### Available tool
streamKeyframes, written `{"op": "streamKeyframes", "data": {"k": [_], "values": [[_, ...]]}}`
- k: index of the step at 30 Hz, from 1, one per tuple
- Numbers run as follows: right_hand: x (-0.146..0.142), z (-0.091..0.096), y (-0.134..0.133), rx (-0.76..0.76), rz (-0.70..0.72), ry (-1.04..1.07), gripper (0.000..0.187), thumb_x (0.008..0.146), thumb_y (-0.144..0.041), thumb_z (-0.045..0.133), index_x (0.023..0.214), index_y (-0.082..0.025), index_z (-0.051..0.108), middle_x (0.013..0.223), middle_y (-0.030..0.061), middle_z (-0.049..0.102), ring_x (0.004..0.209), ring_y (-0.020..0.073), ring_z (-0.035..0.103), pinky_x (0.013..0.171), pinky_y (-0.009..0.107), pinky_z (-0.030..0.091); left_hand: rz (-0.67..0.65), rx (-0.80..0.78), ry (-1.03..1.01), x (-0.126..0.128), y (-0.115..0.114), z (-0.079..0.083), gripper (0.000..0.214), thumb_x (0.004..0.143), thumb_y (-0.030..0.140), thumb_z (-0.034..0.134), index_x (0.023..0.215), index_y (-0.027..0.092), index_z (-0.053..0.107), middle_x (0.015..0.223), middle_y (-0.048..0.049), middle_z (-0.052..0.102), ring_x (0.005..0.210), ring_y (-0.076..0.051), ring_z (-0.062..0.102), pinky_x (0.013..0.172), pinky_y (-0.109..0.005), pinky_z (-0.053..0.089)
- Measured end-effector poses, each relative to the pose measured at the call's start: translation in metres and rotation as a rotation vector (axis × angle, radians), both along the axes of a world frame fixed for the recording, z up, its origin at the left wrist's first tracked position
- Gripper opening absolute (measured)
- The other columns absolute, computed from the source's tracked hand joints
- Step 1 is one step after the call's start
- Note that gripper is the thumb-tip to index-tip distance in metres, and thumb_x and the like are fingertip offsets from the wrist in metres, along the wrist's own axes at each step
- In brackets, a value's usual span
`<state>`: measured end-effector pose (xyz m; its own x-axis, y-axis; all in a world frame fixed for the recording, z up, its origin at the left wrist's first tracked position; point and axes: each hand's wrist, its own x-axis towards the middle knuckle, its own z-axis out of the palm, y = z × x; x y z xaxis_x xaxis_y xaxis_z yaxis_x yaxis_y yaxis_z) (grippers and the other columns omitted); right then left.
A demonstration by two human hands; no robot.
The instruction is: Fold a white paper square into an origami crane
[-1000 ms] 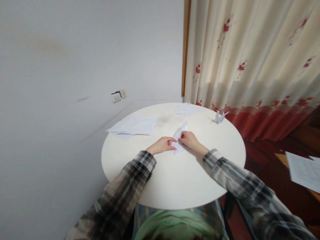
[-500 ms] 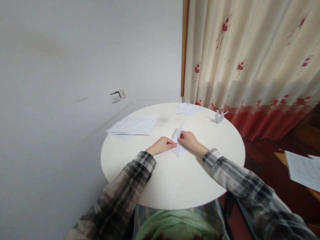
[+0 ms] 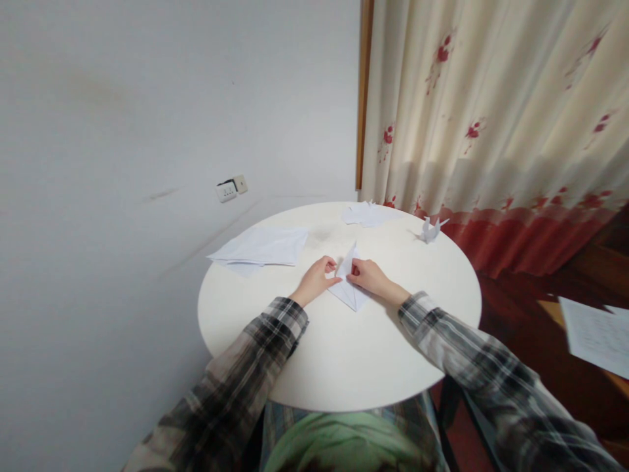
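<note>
A partly folded white paper (image 3: pixel 349 288) lies in the middle of the round white table (image 3: pixel 344 354), pointed at both ends. My left hand (image 3: pixel 317 278) pinches its left flap, fingers closed on the sheet. My right hand (image 3: pixel 369 276) presses and grips the right side of the same paper. Both forearms wear plaid sleeves.
A stack of white sheets (image 3: pixel 263 248) lies at the table's left rear. A crumpled white paper (image 3: pixel 366 214) and a small folded paper crane (image 3: pixel 430 229) sit near the far edge. Flowered curtains (image 3: pixel 491 131) hang behind; a printed sheet (image 3: pixel 594 335) rests at the right.
My left hand has moved forward and up along the paper's left edge, and the paper has opened out wider and lies flatter on the table.
</note>
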<state>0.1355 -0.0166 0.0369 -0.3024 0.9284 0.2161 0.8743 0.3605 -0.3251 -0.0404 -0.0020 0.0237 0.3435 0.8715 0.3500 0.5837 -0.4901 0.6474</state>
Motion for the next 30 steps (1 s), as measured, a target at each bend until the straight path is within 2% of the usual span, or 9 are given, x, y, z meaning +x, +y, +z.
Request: {"op": "streamKeyframes", "data": {"k": [3, 5, 8, 15, 22, 27, 30], "values": [[-0.001, -0.001, 0.000, -0.003, 0.069, 0.017, 0.016, 0.075, -0.026, 0.055, 0.085, -0.015, 0.060, 0.076, 0.0044, 0.065, 0.065, 0.0129, 0.056, 0.056, 0.021, 0.032, -0.088, -0.046, -0.014, 0.002, -0.003, 0.003, 0.038, 0.067, 0.018, 0.066, 0.103, 0.017, 0.052, 0.100, -0.0044, 0.061, 0.088, -0.016, 0.055, 0.075, -0.026, 0.041], [-0.001, -0.003, 0.000, -0.004, 0.118, 0.038, 0.016, 0.075, -0.025, 0.056, 0.087, -0.014, 0.060, 0.075, 0.0037, 0.064, 0.064, 0.0121, 0.055, 0.056, 0.020, 0.032, -0.140, -0.054, 0.014, 0.003, -0.004, 0.004, 0.034, 0.069, 0.017, 0.063, 0.102, 0.016, 0.055, 0.098, -0.0036, 0.062, 0.086, -0.016, 0.055, 0.073, -0.025, 0.041], [-0.001, -0.004, 0.000, -0.002, 0.136, 0.061, 0.016, 0.074, -0.024, 0.056, 0.087, -0.014, 0.060, 0.073, 0.0029, 0.064, 0.062, 0.0113, 0.054, 0.056, 0.020, 0.032, -0.145, -0.043, 0.053, 0.003, -0.004, 0.005, 0.026, 0.069, 0.019, 0.062, 0.095, 0.016, 0.060, 0.088, -0.0016, 0.062, 0.077, -0.015, 0.053, 0.069, -0.024, 0.039], [-0.001, -0.003, 0.000, -0.025, -0.005, 0.090, 0.014, 0.073, -0.031, 0.059, 0.072, -0.017, 0.061, 0.070, 0.0017, 0.064, 0.062, 0.0118, 0.054, 0.054, 0.021, 0.030, -0.116, -0.109, 0.025, 0.002, 0.004, -0.003, 0.017, 0.070, 0.024, 0.060, 0.079, 0.011, 0.064, 0.065, 0.0016, 0.051, 0.060, -0.011, 0.043, 0.056, -0.022, 0.032], [0.000, 0.002, -0.003, -0.046, -0.152, 0.056, 0.026, 0.069, -0.044, 0.063, 0.070, -0.019, 0.060, 0.071, 0.0013, 0.064, 0.065, 0.0135, 0.055, 0.051, 0.022, 0.028, -0.115, -0.119, 0.015, 0.001, 0.008, -0.006, 0.014, 0.068, 0.025, 0.060, 0.070, 0.011, 0.062, 0.060, 0.0035, 0.043, 0.057, -0.009, 0.038, 0.052, -0.021, 0.028], [0.002, -0.001, -0.003, 0.023, -0.241, 0.100, 0.034, 0.065, -0.045, 0.067, 0.083, -0.018, 0.056, 0.076, 0.0018, 0.062, 0.067, 0.0151, 0.054, 0.051, 0.023, 0.029, -0.103, -0.109, 0.003, 0.001, 0.010, -0.009, 0.014, 0.068, 0.025, 0.060, 0.064, 0.012, 0.058, 0.058, 0.0041, 0.040, 0.056, -0.009, 0.036, 0.050, -0.020, 0.025], [0.004, -0.006, 0.002, 0.101, -0.186, 0.193, 0.046, 0.061, -0.037, 0.072, 0.096, -0.016, 0.051, 0.085, 0.0031, 0.060, 0.073, 0.0153, 0.053, 0.058, 0.024, 0.034, -0.098, -0.102, 0.004, 0.000, 0.009, -0.008, 0.014, 0.067, 0.025, 0.059, 0.061, 0.012, 0.057, 0.058, 0.0043, 0.039, 0.055, -0.009, 0.036, 0.050, -0.021, 0.025]]}}
